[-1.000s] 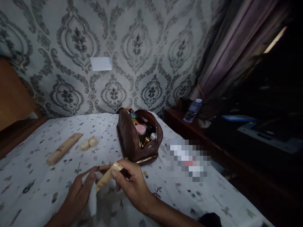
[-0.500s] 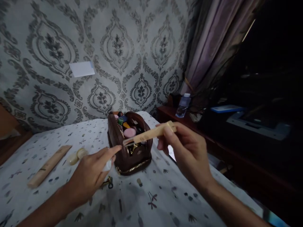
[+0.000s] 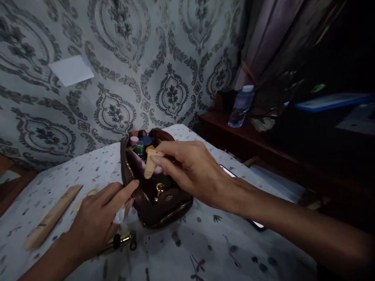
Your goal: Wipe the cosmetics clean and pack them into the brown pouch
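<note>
L hand [image 3: 93,214] & R hand [image 3: 200,173] bare, fingers [image 3: 124,194] slim, forearms [image 3: 281,210] uncovered.

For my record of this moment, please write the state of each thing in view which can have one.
Brown bag: unzipped and open
Beige tube: pinched in the right hand, at the bag's opening
White tissue: bunched, held in the left hand
Long beige item: lying flat
Bottle: standing, cap on
Phone: screen lit, partly hidden
Curtain: tied back

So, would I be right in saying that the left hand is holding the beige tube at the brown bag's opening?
Not quite: the right hand holds the beige tube at the brown bag's opening, as the head view shows.
</note>
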Demonstrator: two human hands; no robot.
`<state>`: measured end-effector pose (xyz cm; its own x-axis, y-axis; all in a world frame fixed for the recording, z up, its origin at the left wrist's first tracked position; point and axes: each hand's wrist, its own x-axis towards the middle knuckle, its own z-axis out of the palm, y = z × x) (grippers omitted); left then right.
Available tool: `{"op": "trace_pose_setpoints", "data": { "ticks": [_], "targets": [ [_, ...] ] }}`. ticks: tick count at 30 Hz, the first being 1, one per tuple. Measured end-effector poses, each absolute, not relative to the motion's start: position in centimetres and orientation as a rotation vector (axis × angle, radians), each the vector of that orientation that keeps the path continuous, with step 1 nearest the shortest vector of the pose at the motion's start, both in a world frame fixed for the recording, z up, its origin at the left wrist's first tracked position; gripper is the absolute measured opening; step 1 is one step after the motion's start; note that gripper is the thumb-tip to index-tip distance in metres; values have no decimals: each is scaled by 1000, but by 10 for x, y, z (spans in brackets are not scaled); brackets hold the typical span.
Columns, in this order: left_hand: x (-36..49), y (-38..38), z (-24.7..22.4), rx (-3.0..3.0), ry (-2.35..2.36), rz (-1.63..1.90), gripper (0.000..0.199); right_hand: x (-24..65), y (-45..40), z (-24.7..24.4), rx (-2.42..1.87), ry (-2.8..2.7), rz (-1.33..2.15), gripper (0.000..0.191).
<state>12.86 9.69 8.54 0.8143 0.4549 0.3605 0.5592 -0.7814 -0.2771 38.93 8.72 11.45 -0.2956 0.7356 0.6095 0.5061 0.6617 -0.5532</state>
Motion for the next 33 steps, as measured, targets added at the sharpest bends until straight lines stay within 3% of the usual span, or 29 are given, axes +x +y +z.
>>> {"op": "trace_pose_setpoints", "data": {
  "ticks": [6, 13, 33],
  "targets": [
    [130, 98, 80, -2597, -762, -473, 39, 395, 103, 116, -970, -2022, 329, 27],
    [139, 102, 76, -2572, -690, -583, 31, 418, 115, 144, -1086, -1779, 81, 28],
    [125, 103, 74, -2642, -733, -478, 43, 378, 117, 130, -973, -1949, 148, 30]
  ]
}}
